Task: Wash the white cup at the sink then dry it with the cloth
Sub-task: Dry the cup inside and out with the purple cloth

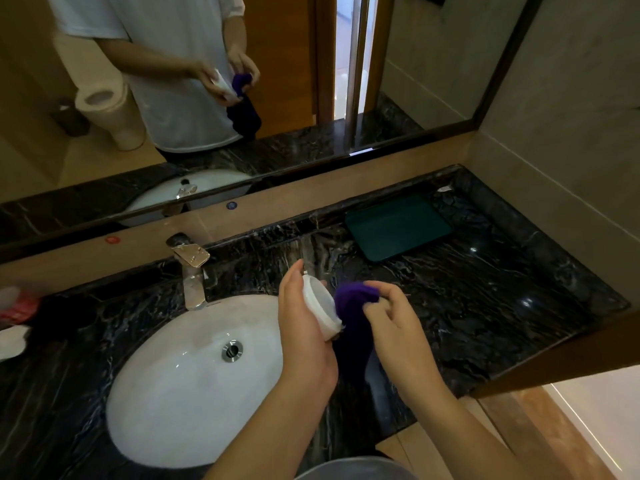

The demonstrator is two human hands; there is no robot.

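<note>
**Cup and cloth held together beside the sink**

The left hand (304, 327) is closed around the white cup (320, 308). The cup is tilted on its side, with its open mouth turned to the right, toward the other hand. It is held in the air, just over the right edge of the white sink (180, 393) and the dark marble counter (485, 306).

The right hand (391, 320) pinches the purple cloth (353, 306) between thumb and fingers. The bunched top of the cloth touches the rim of the cup, and the rest of the cloth hangs down between the two hands. Whether some cloth is already inside the cup, one cannot tell.

The tap (190, 268) stands behind the sink, and no water is seen coming from it. The metal drain (231, 350) lies in the middle of the basin. Further back on the counter, well apart from the hands, lies a dark green tray (398, 226). The mirror (433, 64) above the counter shows the same hands with the cup and the cloth.
</note>
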